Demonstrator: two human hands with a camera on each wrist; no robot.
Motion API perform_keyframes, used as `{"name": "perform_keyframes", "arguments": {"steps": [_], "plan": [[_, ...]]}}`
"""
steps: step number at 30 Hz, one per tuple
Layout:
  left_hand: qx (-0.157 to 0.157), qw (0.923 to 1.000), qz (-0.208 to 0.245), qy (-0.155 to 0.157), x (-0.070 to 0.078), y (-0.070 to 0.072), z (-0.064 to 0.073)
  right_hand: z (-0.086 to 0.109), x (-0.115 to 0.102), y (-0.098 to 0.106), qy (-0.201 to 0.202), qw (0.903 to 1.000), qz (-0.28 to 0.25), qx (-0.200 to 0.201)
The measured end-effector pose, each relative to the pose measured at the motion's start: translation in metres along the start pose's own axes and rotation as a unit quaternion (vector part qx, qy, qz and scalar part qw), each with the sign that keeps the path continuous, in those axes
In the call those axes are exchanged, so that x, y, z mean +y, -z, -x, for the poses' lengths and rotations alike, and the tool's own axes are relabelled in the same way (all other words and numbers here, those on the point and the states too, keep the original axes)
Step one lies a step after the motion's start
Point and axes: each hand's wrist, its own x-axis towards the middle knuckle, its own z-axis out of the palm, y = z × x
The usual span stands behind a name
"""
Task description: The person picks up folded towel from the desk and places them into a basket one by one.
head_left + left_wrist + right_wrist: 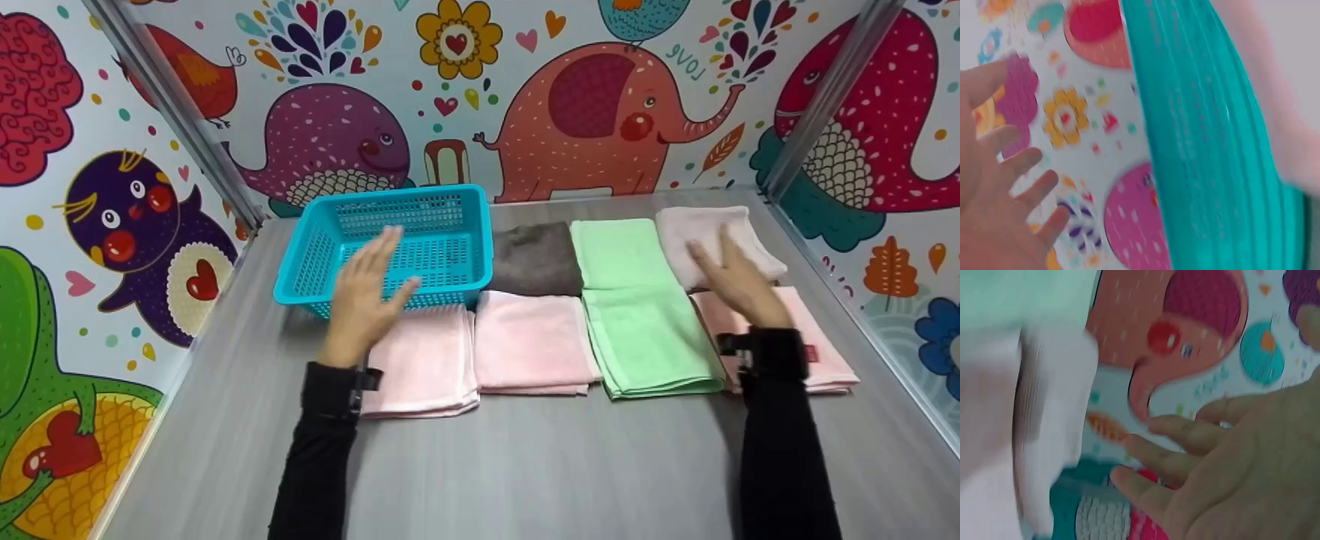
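Note:
My left hand [364, 300] is over the front of a turquoise plastic basket [450, 214], fingers extended and nothing in them; the basket holds nothing. In the left wrist view its fingers are spread beside the basket wall [1202, 140]. My right hand [742, 285], also with fingers extended and holding nothing, hovers over a pale pink folded towel [679, 236] and a pink towel [821, 337] with a red tag. Left of these lie two green towels [619, 255], one behind the other. A dark grey-brown towel [532, 262] sits right of the basket.
Two more pink folded towels, one at the left [427, 364] and one in the middle [532, 341], lie in the front row, by the basket's front edge. Cartoon-printed walls [465, 127] enclose the grey table [547, 465] at the back and sides, with metal posts [180, 112] at the corners.

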Motion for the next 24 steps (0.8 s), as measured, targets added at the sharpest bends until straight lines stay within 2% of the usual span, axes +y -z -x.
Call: {"name": "perform_keyframes", "arguments": {"steps": [2,4,5,7,9,11,14,19,24], "plan": [[0.031,0.9985,0.017,-0.043,0.017,-0.011,0.001,-0.004,-0.014,-0.014,0.012,0.9998,-0.011,-0.01],[0.042,0.9945,0.042,-0.086,0.034,-0.026,0.003,-0.006,-0.029,-0.032,0.032,0.9992,-0.018,-0.015],[0.035,0.9926,0.052,-0.104,0.041,-0.034,0.004,-0.007,-0.036,-0.041,0.042,0.9987,-0.019,-0.019],[-0.004,0.9905,0.068,-0.12,0.055,-0.049,0.009,-0.008,-0.049,-0.06,0.063,0.9976,-0.014,-0.024],[-0.061,0.9902,0.073,-0.103,0.064,-0.063,0.015,-0.007,-0.058,-0.079,0.079,0.9963,-0.009,-0.032],[-0.11,0.9896,0.067,-0.064,0.068,-0.076,0.02,-0.007,-0.064,-0.096,0.091,0.9945,-0.006,-0.051],[-0.156,0.986,0.06,-0.002,0.068,-0.089,0.026,-0.007,-0.066,-0.116,0.107,0.9907,0.016,-0.082],[-0.189,0.9776,0.075,0.055,0.063,-0.1,0.032,-0.007,-0.058,-0.135,0.122,0.9831,0.088,-0.104],[-0.199,0.9718,0.102,0.076,0.064,-0.105,0.032,-0.007,-0.057,-0.142,0.141,0.9775,0.118,-0.103]]}}
